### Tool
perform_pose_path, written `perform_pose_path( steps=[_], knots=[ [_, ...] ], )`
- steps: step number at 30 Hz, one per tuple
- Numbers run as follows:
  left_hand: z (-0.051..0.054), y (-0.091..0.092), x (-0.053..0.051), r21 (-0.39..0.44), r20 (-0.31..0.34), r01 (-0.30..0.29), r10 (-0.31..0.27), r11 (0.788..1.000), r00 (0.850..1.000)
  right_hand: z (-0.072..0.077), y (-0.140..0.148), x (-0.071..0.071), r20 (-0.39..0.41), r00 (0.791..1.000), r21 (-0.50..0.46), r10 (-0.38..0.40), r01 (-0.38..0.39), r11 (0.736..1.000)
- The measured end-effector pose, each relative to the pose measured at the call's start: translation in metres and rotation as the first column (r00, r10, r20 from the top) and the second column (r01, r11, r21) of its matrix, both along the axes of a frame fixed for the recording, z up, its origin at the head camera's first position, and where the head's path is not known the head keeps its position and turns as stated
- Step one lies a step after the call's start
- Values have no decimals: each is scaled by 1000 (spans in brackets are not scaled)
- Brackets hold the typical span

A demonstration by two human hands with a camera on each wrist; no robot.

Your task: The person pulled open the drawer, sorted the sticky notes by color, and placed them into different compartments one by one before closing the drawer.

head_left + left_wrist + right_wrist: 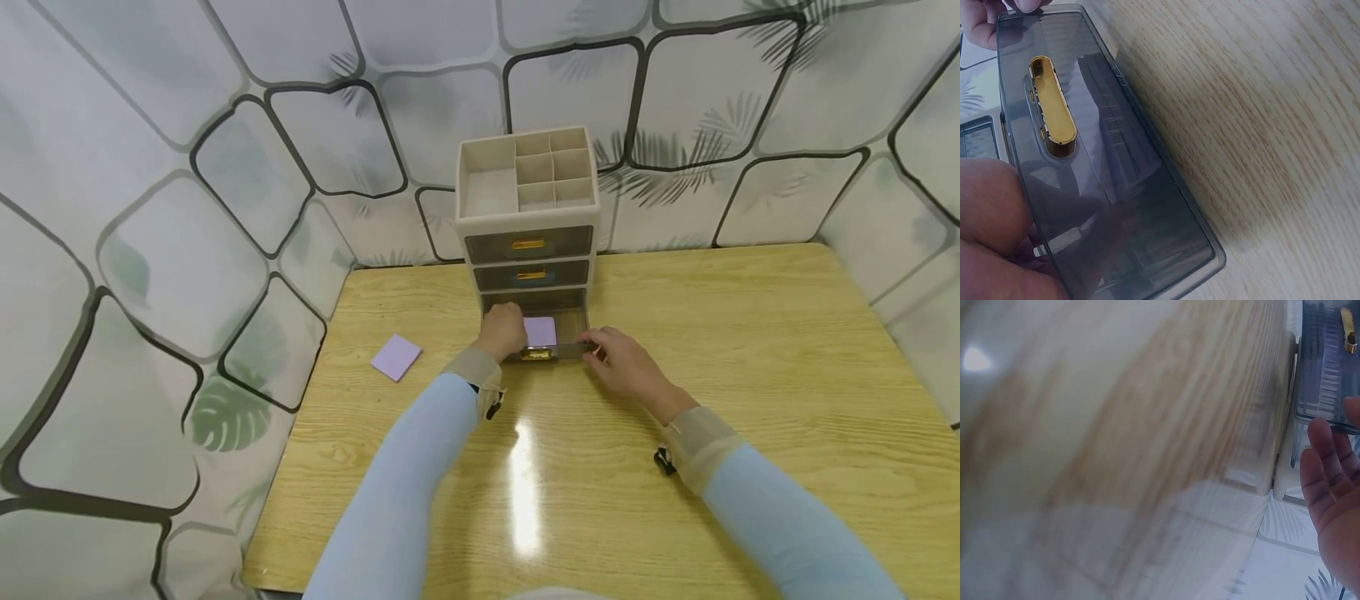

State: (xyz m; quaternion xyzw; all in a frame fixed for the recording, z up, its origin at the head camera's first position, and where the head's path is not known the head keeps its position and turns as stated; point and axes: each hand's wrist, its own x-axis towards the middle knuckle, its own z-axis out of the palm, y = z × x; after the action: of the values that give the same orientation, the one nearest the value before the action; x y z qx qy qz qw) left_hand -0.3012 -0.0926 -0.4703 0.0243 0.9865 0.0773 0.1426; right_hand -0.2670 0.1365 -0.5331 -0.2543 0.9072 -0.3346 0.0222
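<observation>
A small desktop drawer unit (525,218) stands at the back of the table, its translucent grey bottom drawer (573,312) pulled out. My left hand (502,331) reaches into that drawer on its left side, fingers bent downward; whether they hold anything is hidden. Beside it inside the drawer lies a purple paper square (540,331). With thumb and fingers, my right hand (622,362) pinches the drawer's front right corner. A gold handle (1054,103) sits on the drawer front in the left wrist view. In the right wrist view, the right fingers (1319,440) touch the drawer's edge.
Another purple paper square (396,357) lies on the wooden table (750,333), left of the unit. Two upper drawers (529,243) are closed. The unit's top has several compartments (536,171). Patterned fabric (442,108) hangs behind and at the sides.
</observation>
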Motion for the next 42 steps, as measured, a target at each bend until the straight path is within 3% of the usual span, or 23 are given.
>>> perform_pose_path(
  steps=[15, 19, 23, 26, 29, 36, 42],
  knots=[
    [-2, -2, 0, 0, 2, 35, -35, 999, 999, 0, 0, -1, 1, 1000, -2, 1, -1, 1000],
    [-1, -7, 5, 91, -38, 29, -26, 995, 999, 0, 0, 0, -9, 1000, -4, 6, -6, 1000],
    [4, -21, 15, 241, -145, 21, 15, 970, 989, 3, 0, 1, -15, 1000, -9, 4, -4, 1000],
    [10, -42, 23, 314, -240, 31, 48, 949, 970, 4, 1, 3, -21, 1000, -11, -16, 16, 1000],
    [13, -74, 29, 352, -269, -12, 114, 936, 956, 5, 3, 4, -35, 998, -12, -53, 52, 999],
    [11, -161, 39, 324, -197, -227, 300, 918, 934, 5, 6, 4, -78, 994, -30, -82, 80, 996],
    [6, -216, 52, 281, -86, -365, 402, 888, 912, 4, 5, 4, -140, 987, -51, -73, 67, 996]
  ],
)
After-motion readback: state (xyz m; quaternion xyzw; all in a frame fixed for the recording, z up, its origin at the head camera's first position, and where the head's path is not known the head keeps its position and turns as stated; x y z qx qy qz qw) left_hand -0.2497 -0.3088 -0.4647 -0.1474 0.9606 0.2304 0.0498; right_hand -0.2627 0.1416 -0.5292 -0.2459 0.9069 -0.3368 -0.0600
